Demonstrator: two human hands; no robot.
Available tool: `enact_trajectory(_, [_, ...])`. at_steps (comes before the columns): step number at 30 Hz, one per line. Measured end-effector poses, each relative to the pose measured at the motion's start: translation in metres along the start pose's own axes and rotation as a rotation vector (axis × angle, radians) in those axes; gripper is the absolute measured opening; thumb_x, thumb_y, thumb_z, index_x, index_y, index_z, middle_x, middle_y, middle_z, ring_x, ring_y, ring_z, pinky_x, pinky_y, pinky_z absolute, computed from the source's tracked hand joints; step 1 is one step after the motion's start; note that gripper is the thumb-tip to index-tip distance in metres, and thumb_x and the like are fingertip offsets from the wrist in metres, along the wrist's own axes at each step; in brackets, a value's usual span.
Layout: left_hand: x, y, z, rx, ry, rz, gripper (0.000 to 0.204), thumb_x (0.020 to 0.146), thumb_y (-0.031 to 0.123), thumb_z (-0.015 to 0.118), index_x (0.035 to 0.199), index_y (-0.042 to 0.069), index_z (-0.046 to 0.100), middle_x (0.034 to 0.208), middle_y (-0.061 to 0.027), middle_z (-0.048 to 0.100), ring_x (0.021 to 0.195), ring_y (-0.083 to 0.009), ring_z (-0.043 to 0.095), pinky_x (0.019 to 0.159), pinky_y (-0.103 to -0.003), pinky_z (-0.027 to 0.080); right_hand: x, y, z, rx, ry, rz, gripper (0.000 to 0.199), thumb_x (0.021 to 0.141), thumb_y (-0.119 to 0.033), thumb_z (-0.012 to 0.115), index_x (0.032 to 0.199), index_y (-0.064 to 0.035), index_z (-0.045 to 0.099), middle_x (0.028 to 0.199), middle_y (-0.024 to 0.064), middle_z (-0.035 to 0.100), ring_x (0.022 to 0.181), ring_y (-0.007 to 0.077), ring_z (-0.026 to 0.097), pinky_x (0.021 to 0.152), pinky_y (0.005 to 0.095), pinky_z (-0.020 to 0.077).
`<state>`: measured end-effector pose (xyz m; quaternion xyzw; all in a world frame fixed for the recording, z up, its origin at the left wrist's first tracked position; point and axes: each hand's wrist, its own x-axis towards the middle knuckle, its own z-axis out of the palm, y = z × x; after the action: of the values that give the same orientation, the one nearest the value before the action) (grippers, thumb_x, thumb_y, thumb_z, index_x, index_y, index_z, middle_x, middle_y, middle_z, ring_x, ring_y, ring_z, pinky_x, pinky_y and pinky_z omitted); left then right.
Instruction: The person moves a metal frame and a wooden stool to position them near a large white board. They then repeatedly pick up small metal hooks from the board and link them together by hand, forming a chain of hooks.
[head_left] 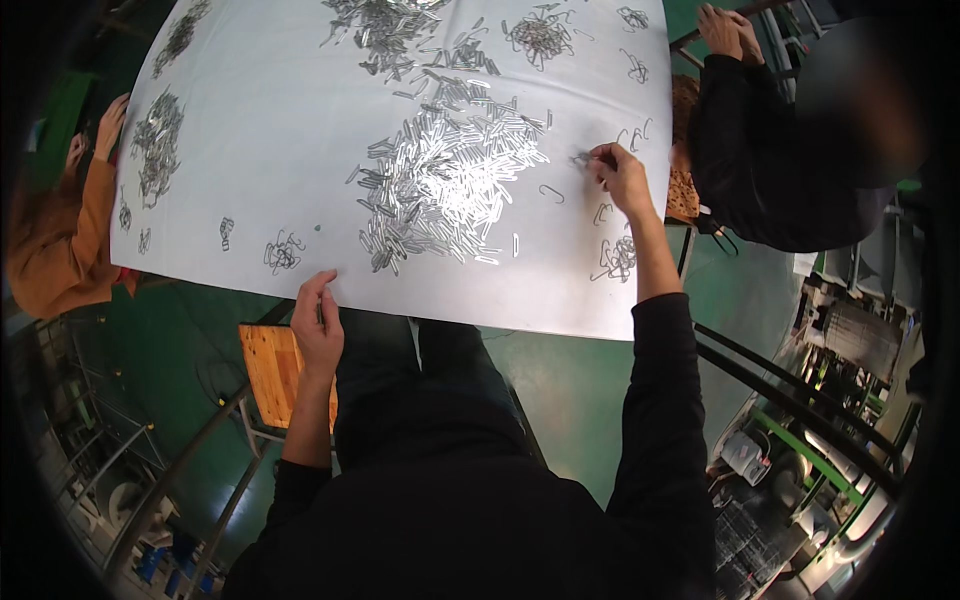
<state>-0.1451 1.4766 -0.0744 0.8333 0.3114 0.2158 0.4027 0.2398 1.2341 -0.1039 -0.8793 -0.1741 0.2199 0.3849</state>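
White tabletop (250,150): a metal clip (580,159), seemingly pinched by the right hand (622,180), is right of the big heap (440,185); a loose pinch could lose it there. The left hand (318,328), half-curled, looks empty by the near edge.

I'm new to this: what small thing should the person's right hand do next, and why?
Perhaps the right hand should draw in the lone hook: it lies apart between the big pile and that hand, while similar bent pieces are gathered in a heap nearby. Whether the fingertips already pinch something is too small to tell.
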Motion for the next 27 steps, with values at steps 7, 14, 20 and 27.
enact_trajectory(7, [0.024, 0.000, 0.004, 0.002, -0.045, 0.085, 0.022, 0.088, -0.004, 0.045, 0.104, -0.001, 0.059, 0.101, -0.0131, 0.062, 0.094, -0.0248, 0.061, 0.079, -0.030, 0.047, -0.014, -0.004, 0.032, 0.239, 0.029, 0.178, 0.010, 0.080, -0.005, 0.065, 0.088, -0.0003, 0.067, 0.073, 0.0089, 0.065, 0.063, 0.0135, 0.062, 0.059, 0.0256, 0.0505])
enact_trajectory(14, [0.032, -0.001, 0.000, 0.018, -0.067, 0.090, 0.023, 0.087, -0.004, 0.044, 0.104, -0.001, 0.060, 0.101, -0.0117, 0.062, 0.093, -0.0217, 0.060, 0.081, -0.029, 0.046, -0.041, -0.017, 0.045, 0.065, 0.389, 0.013, 0.008, 0.076, -0.013, 0.067, 0.083, -0.0086, 0.070, 0.088, 0.0100, 0.063, 0.078, 0.0231, 0.062, 0.072, 0.0338, 0.0485])
enact_trajectory(20, [0.039, 0.008, 0.003, -0.007, -0.128, 0.140, 0.023, 0.087, -0.005, 0.044, 0.104, -0.003, 0.059, 0.101, -0.0115, 0.062, 0.091, -0.0198, 0.060, 0.081, -0.028, 0.045, -0.071, -0.012, 0.080, -0.366, 0.274, 0.083, 0.022, 0.076, -0.021, 0.069, 0.089, -0.0073, 0.058, 0.091, 0.0090, 0.061, 0.084, 0.0274, 0.061, 0.069, 0.0386, 0.0504])
enact_trajectory(27, [0.049, 0.024, 0.009, -0.016, -0.222, 0.172, 0.023, 0.087, -0.004, 0.044, 0.104, -0.002, 0.059, 0.100, -0.0116, 0.063, 0.091, -0.0204, 0.060, 0.082, -0.029, 0.045, -0.075, -0.025, 0.085, -0.389, 0.229, 0.218, 0.017, 0.081, -0.019, 0.064, 0.088, -0.0058, 0.058, 0.092, 0.0104, 0.060, 0.086, 0.0269, 0.060, 0.070, 0.0398, 0.0487])
